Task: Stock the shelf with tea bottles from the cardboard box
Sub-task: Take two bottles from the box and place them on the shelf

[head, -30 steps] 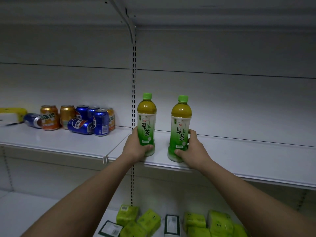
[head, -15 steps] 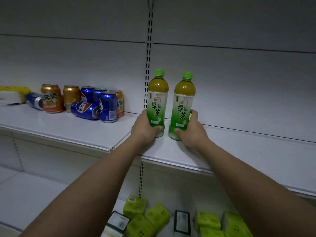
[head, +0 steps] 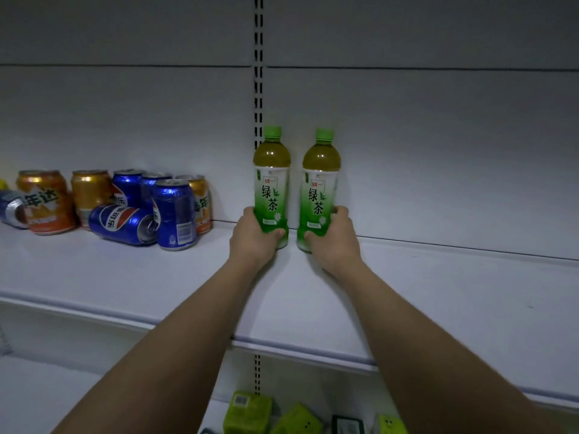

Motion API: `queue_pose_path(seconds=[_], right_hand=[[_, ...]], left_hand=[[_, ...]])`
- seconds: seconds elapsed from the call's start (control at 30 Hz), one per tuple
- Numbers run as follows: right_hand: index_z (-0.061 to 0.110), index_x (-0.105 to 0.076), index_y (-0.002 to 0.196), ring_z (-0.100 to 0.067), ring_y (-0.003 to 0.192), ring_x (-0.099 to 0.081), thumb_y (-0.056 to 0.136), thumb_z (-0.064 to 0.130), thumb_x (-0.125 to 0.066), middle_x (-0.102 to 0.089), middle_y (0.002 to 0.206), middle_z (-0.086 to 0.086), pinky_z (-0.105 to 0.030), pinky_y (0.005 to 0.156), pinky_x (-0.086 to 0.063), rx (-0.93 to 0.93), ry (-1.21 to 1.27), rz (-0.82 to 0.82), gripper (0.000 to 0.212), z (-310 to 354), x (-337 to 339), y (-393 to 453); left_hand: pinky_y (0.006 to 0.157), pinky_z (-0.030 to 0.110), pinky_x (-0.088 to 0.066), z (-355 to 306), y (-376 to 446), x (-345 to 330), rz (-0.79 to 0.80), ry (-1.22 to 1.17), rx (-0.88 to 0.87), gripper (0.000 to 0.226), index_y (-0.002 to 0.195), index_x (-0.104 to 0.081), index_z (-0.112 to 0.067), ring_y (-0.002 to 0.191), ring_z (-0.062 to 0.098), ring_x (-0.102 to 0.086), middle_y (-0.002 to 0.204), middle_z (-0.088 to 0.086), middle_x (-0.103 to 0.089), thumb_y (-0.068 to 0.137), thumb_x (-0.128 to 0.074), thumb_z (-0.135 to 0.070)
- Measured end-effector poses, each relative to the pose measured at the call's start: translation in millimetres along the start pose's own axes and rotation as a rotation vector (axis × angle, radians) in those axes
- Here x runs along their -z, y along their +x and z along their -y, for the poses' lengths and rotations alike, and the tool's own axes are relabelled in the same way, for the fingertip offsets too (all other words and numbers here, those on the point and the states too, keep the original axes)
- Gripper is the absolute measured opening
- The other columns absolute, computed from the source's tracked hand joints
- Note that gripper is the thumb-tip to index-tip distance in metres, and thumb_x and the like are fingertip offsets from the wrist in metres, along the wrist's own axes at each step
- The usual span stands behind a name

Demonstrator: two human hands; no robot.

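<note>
Fingers (head: 340, 211) wrap two tea bottles (head: 272, 186) on white shelf (head: 438, 292).

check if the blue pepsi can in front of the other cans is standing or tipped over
Tipped over. The blue Pepsi can lies on its side on the shelf, its top facing right, while the cans behind it stand upright.

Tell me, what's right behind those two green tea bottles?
Behind the left bottle runs the slotted upright of the white back panel; behind the right bottle is plain panel. Each hand, left hand and right hand, hides its bottle's base.
</note>
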State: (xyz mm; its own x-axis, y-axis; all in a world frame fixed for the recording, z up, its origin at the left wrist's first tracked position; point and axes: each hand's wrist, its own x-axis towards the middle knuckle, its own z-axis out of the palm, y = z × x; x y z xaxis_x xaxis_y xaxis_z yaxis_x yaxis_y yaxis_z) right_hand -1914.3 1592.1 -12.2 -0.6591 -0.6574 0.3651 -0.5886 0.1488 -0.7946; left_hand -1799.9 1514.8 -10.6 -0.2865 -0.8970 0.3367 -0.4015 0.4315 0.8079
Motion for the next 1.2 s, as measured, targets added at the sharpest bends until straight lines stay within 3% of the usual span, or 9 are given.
queue_pose_path(seconds=[0.23,0.4,0.6,0.9,1.2], right_hand=[[0.013,-0.033,0.135,-0.03,0.111,-0.056,0.076,0.02,-0.077,-0.052,0.127,-0.012,-0.041,0.092,-0.048,-0.001,0.016,-0.045,0.073,-7,6,-6],[0.017,-0.04,0.11,-0.024,0.095,-0.053,0.079,0.01,-0.072,-0.051,0.112,-0.007,-0.035,0.075,-0.044,0.094,-0.057,-0.149,0.045,-7,11,-9],[0.019,-0.048,0.089,-0.02,0.079,-0.052,0.071,0.011,-0.078,-0.056,0.099,-0.005,-0.029,0.065,-0.037,0.114,-0.13,-0.117,0.036,-11,10,-8],[0.018,-0.046,0.082,-0.026,0.081,-0.055,0.074,0.012,-0.074,-0.06,0.096,-0.008,-0.031,0.065,-0.041,0.102,-0.199,-0.124,0.029,-13,3,5],[0.014,-0.051,0.089,-0.027,0.083,-0.057,0.081,0.018,-0.065,-0.06,0.095,-0.008,-0.037,0.067,-0.046,0.096,-0.19,-0.098,0.016,-9,6,-5]], left_hand=[[0.099,0.036,-0.041,4,-3,1,-0.029,0.044,-0.04,0.072,0.137,-0.04,-0.014,0.121,0.028,-0.05,0.131,0.011,-0.047,0.076,-0.077,-0.029],[0.088,0.035,-0.047,7,0,0,-0.032,0.037,-0.067,0.075,0.132,-0.043,-0.014,0.113,0.027,-0.056,0.127,0.008,-0.057,0.07,-0.082,-0.029],[0.085,0.035,-0.048,11,2,2,-0.039,0.022,-0.068,0.066,0.125,-0.047,-0.015,0.107,0.027,-0.059,0.123,0.007,-0.06,0.071,-0.082,-0.03],[0.085,0.035,-0.049,11,5,-1,-0.038,0.029,-0.089,0.067,0.125,-0.046,-0.015,0.107,0.026,-0.059,0.122,0.007,-0.059,0.07,-0.083,-0.028],[0.082,0.032,-0.044,12,4,-4,-0.027,0.038,-0.085,0.068,0.128,-0.043,-0.012,0.11,0.028,-0.057,0.125,0.01,-0.057,0.073,-0.081,-0.027]])
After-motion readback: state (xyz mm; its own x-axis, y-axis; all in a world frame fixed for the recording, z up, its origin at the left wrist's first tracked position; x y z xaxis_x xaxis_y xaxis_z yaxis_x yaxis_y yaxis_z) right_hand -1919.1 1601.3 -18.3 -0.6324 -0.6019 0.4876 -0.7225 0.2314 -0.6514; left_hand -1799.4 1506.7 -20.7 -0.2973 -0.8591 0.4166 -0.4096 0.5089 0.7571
